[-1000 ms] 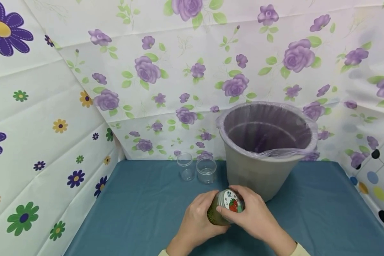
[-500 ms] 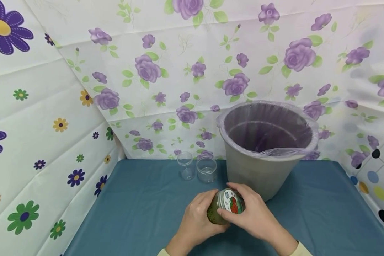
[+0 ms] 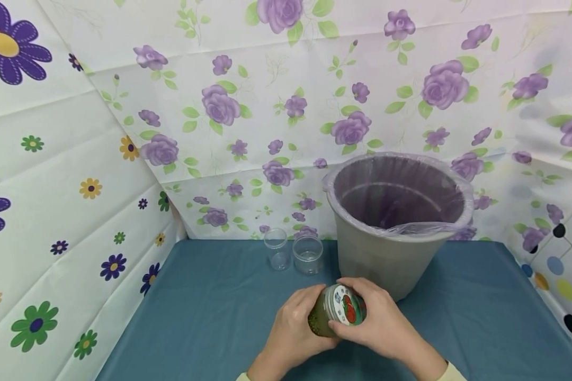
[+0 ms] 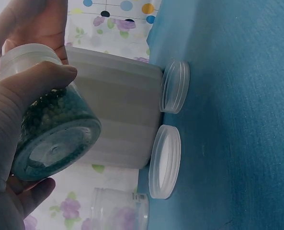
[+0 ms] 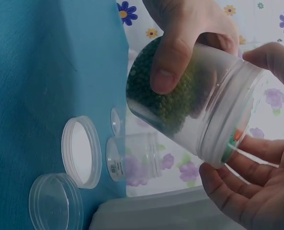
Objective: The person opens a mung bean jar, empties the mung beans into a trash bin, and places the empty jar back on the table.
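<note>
Bucket of purple-lined grey plastic (image 3: pixel 376 264), 2 o'clock from left hand (image 3: pixel 293 323). That hand wraps the body, right hand (image 3: pixel 383 317) pinches the capped end of a clear cylindrical jar of green granules (image 3: pixel 319 320), in the air, tipped toward 2 o'clock. Clear round plastic container (image 3: pixel 308 257) at jar's 11 o'clock. Last, white round lid with red-and-green print (image 3: pixel 345 306). Looks like lid-turning: lock body, twist square to rim, level before it clears or granules may spill.
</note>
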Action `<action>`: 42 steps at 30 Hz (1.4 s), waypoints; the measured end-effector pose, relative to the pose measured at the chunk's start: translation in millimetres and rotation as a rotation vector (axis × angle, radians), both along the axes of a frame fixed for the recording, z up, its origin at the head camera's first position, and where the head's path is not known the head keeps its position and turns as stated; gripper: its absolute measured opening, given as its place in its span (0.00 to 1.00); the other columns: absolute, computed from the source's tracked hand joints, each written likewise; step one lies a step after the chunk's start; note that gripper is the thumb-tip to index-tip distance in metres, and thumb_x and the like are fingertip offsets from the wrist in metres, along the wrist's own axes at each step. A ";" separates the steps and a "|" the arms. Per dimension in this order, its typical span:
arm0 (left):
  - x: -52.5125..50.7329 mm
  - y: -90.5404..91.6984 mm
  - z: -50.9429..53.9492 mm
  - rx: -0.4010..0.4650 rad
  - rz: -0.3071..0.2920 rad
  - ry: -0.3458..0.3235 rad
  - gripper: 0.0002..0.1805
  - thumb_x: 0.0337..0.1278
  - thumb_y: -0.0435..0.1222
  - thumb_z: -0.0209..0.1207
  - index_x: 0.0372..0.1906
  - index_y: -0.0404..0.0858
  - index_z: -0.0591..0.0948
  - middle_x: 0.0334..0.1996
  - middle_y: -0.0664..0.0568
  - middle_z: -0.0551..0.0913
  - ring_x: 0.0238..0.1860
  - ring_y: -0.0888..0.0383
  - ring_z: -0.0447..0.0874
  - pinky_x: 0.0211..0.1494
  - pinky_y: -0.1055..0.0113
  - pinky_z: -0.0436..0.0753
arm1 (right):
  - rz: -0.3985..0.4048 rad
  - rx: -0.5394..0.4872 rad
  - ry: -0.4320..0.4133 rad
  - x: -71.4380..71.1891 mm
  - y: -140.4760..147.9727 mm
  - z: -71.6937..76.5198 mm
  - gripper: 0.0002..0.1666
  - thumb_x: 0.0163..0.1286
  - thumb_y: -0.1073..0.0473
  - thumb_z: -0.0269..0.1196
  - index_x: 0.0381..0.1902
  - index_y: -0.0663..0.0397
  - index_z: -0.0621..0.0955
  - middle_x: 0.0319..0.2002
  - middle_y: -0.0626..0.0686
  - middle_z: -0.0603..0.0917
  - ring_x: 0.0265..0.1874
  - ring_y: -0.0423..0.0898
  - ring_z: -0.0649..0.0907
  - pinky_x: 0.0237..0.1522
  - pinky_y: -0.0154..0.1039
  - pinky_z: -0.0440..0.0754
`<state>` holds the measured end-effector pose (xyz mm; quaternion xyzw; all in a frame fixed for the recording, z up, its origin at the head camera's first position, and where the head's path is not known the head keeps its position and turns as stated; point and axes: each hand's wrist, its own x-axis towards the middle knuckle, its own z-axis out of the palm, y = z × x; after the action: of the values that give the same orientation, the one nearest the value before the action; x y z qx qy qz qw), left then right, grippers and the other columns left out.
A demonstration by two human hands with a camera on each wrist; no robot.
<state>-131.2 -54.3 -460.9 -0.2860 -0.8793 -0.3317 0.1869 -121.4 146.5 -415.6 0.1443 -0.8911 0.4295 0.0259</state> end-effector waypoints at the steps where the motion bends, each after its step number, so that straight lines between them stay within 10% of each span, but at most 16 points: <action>1: -0.1 -0.1 0.0 0.001 -0.002 -0.001 0.43 0.37 0.60 0.65 0.65 0.58 0.65 0.57 0.67 0.73 0.55 0.67 0.75 0.50 0.68 0.82 | 0.020 -0.001 0.010 -0.5 0.9 -0.1 0.39 0.45 0.31 0.69 0.56 0.24 0.70 0.49 0.33 0.75 0.38 0.35 0.79 0.35 0.30 0.80; 9: -1.4 0.1 -0.3 -0.006 -0.001 0.010 0.43 0.39 0.61 0.64 0.65 0.56 0.66 0.57 0.66 0.74 0.55 0.67 0.75 0.50 0.68 0.82 | 0.065 0.043 -0.008 -3.9 4.0 4.6 0.44 0.47 0.30 0.68 0.62 0.23 0.65 0.57 0.35 0.71 0.46 0.34 0.77 0.40 0.32 0.80; 18: -4.3 0.2 1.1 -0.018 -0.003 0.026 0.43 0.38 0.61 0.65 0.65 0.56 0.66 0.56 0.67 0.74 0.55 0.67 0.75 0.50 0.69 0.82 | 0.010 0.051 -0.131 -8.6 0.6 4.4 0.37 0.46 0.26 0.65 0.52 0.32 0.72 0.43 0.38 0.79 0.34 0.36 0.80 0.30 0.29 0.79; 42: -3.1 -1.7 0.6 0.007 -0.068 0.012 0.42 0.39 0.62 0.64 0.64 0.55 0.66 0.57 0.67 0.74 0.53 0.67 0.76 0.49 0.70 0.82 | 0.156 0.036 -0.009 -9.8 12.9 2.8 0.40 0.45 0.32 0.70 0.56 0.30 0.71 0.47 0.34 0.77 0.37 0.34 0.80 0.34 0.30 0.81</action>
<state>-134.2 -56.0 -460.3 -0.3170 -0.8668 -0.3391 0.1820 -131.2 159.4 -412.8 0.2118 -0.8847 0.4150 -0.0141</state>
